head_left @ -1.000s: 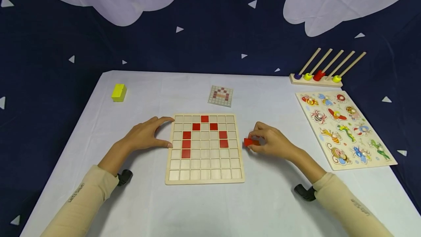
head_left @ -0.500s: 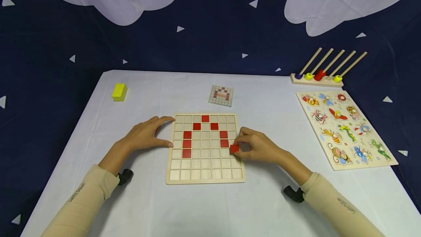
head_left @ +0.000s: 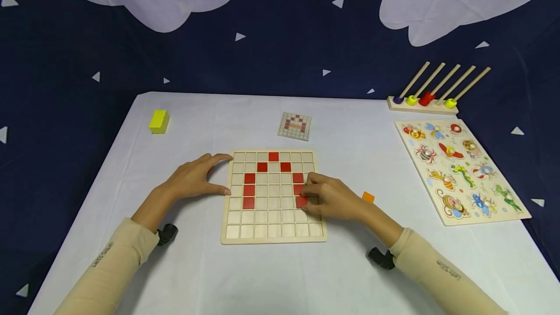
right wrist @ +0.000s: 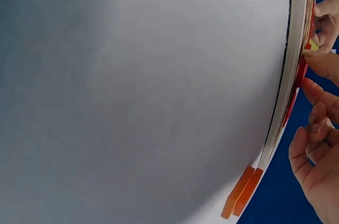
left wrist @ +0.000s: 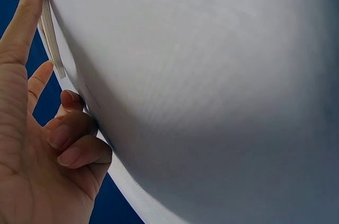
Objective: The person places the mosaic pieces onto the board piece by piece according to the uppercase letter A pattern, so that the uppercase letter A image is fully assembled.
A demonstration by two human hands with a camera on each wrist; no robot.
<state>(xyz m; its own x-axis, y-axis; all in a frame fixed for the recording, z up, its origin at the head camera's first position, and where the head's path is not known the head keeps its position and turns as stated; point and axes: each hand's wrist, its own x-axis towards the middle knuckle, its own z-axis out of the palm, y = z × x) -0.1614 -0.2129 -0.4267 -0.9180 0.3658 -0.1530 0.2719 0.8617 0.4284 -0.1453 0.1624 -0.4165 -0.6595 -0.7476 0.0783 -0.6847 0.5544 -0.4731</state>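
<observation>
A wooden grid board [head_left: 273,231] lies on the white table, with several red square tiles in its cells forming a pointed arch. My right hand [head_left: 336,198] pinches a red tile [head_left: 300,201] between thumb and index finger, at a cell on the right side, just below two other red tiles. In the right wrist view this red tile [right wrist: 302,70] shows at the board's top surface between the fingertips. At the board's left edge, my left hand [head_left: 192,177] touches the frame with extended index finger and thumb; its other fingers are loosely bent in the left wrist view.
Orange pieces [right wrist: 243,192] lie beside the board, partly behind the right wrist. A pattern card [head_left: 295,126] lies beyond the board. A yellow block [head_left: 159,121] stands back left; a peg stand [head_left: 400,107] and an insect puzzle [head_left: 468,217] occupy the right.
My right hand has moved left with the red tile, from the table beside the board onto the grid. An orange piece has come into view behind it. The left hand has stayed put.
</observation>
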